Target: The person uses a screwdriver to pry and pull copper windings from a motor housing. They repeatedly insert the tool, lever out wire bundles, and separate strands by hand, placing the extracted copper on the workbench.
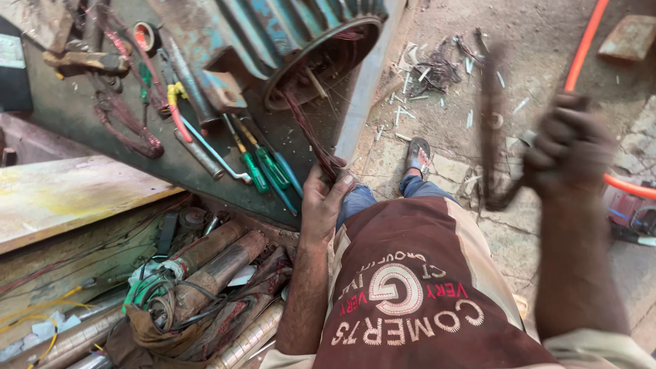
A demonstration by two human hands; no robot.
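My left hand (322, 203) grips a bundle of reddish copper wires (309, 133) at the edge of the dark workbench. The wires run up into the open end of a blue-green finned motor housing (301, 34) lying on the bench. My right hand (567, 147) is raised out to the right, blurred with motion, and is closed around a dark bundle of wire strands (490, 123) that hangs in a loop below the fist.
Green-handled screwdrivers (263, 171), a spanner, tape and tangled wire lie on the workbench (89, 130). Rusty cylinders (215, 263) and wire scraps are piled under the bench. An orange hose (581, 48) crosses the littered concrete floor at right.
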